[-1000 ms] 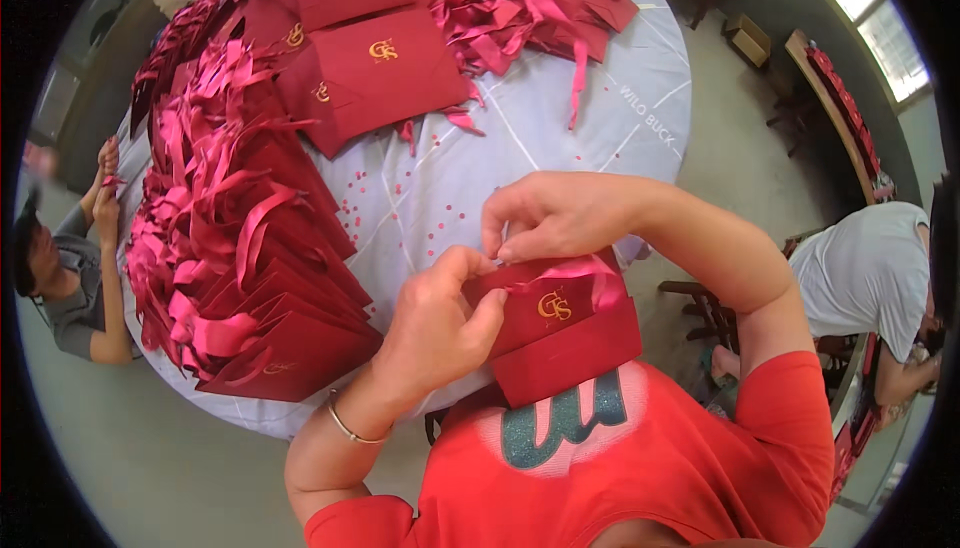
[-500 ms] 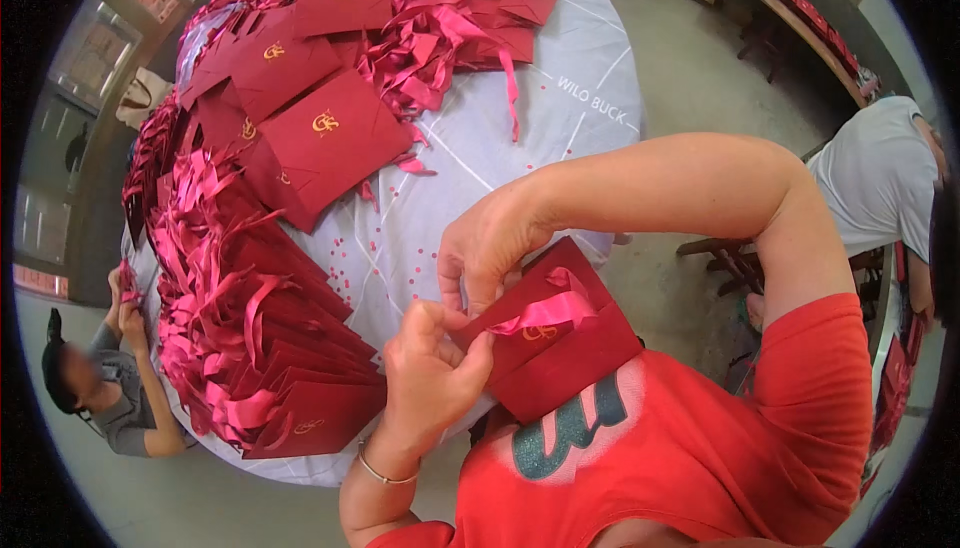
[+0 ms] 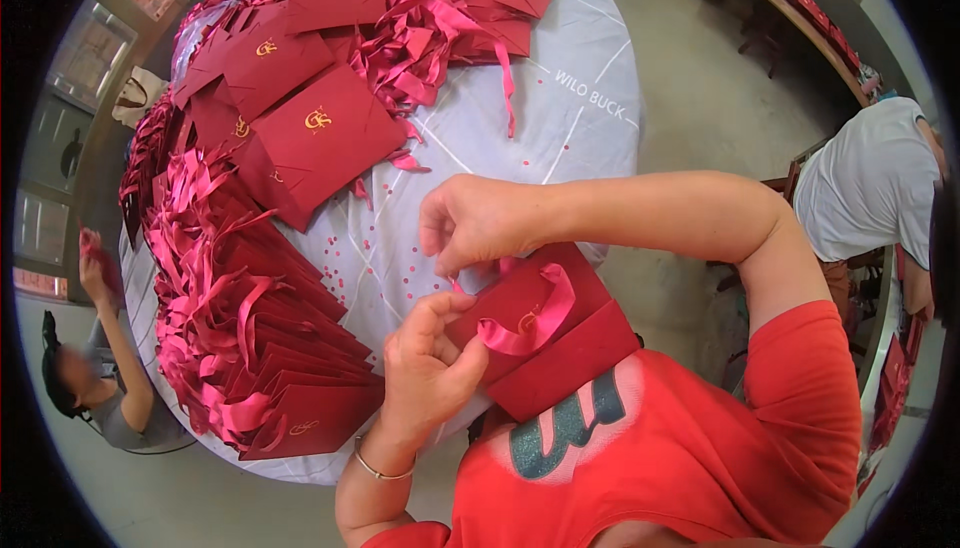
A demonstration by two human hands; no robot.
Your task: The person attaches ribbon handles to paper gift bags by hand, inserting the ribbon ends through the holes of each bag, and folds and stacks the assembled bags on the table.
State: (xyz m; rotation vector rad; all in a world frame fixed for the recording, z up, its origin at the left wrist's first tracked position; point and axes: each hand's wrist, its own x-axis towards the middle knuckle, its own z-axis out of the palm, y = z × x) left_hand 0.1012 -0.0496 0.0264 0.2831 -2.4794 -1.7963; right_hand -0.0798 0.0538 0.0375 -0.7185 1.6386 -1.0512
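Note:
A dark red paper gift bag point(image 3: 570, 356) with a gold emblem rests against my front at the table's near edge. A loop of pink ribbon point(image 3: 556, 310) forms a handle across its face. My left hand point(image 3: 428, 363) is closed on the bag's left edge, thumb over the near side. Above the bag's far edge, my right hand point(image 3: 485, 220) is pinched, its thumb and fingers around a thin pink ribbon end that runs down toward my left fingers. Part of this ribbon is hidden behind the hands.
Rows of ribboned red bags point(image 3: 235, 348) stand on the round table's left side. More bags point(image 3: 325, 133) lie flat beyond, with pink confetti on the pale tablecloth point(image 3: 480, 148). A person in a cap point(image 3: 115, 398) works at left; another in a white shirt point(image 3: 865, 183) is at right.
My right hand has lifted away from my left hand, drawing the ribbon end up. The ribbon loop has shifted on the bag. The person at left has raised an arm.

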